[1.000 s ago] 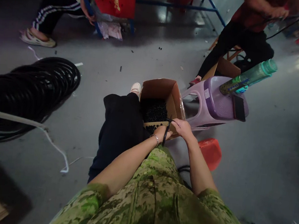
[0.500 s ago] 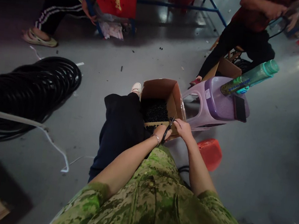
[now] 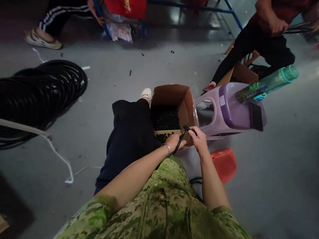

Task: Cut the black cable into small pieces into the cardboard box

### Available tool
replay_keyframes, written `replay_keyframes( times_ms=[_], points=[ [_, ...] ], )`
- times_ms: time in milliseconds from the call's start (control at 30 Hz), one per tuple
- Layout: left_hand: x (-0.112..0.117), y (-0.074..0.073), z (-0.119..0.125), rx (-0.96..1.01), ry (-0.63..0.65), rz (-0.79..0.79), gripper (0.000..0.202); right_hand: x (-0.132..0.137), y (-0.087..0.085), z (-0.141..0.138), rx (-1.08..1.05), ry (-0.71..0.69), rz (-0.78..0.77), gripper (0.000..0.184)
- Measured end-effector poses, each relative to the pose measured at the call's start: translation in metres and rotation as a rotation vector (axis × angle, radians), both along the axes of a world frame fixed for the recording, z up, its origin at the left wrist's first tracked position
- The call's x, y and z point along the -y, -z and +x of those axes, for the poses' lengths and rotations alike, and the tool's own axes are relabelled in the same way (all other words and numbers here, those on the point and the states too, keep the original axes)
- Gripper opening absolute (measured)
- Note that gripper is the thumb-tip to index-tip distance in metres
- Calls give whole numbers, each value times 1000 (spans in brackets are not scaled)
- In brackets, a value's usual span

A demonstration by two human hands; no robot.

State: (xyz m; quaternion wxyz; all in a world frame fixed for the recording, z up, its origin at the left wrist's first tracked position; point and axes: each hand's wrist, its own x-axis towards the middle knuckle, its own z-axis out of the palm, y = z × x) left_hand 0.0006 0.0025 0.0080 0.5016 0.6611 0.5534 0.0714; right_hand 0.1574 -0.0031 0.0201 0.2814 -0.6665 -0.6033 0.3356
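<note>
Wrapped round the handles of black scissors (image 3: 179, 141) is my left hand (image 3: 172, 140), low over the near edge of a cardboard box (image 3: 170, 89). My right hand (image 3: 198, 139) pinches a thin black strip or tube (image 3: 192, 130), whose end meets the scissor blades. Whether the blades are closed on it I cannot make out. Inside the box lies a heap of small black pieces (image 3: 165, 117), and a cardboard flap near me has more of them beside it.
Right of the box stands a purple stool (image 3: 232, 104) bearing a green bottle (image 3: 268, 85) and a phone (image 3: 256, 116). A red plastic container (image 3: 223, 164) sits nearby. Coiled black tubing (image 3: 36, 95) lies left. Two people are beyond, one beside a blue frame (image 3: 188, 6).
My right hand has shifted slightly right, and more of the black strip now shows at the scissor blades. The person at the upper right has moved their hands.
</note>
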Motion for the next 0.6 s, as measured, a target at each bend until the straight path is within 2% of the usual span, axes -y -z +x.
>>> replay_keyframes(
  times_ms=[167, 333, 467, 600],
  points=[
    [2, -4, 1, 111, 25, 9, 27, 0, -10, 9, -233, -12, -111, 30],
    [5, -9, 0, 201, 52, -40, 26, 3, -18, 2, -559, 57, -269, 42],
    [5, -10, -1, 178, 58, -9, 28, 4, -19, -8, -715, 69, -346, 45],
    [5, -7, -2, 105, 76, 29, 26, 3, -17, -9, -764, 81, -424, 44]
  ],
)
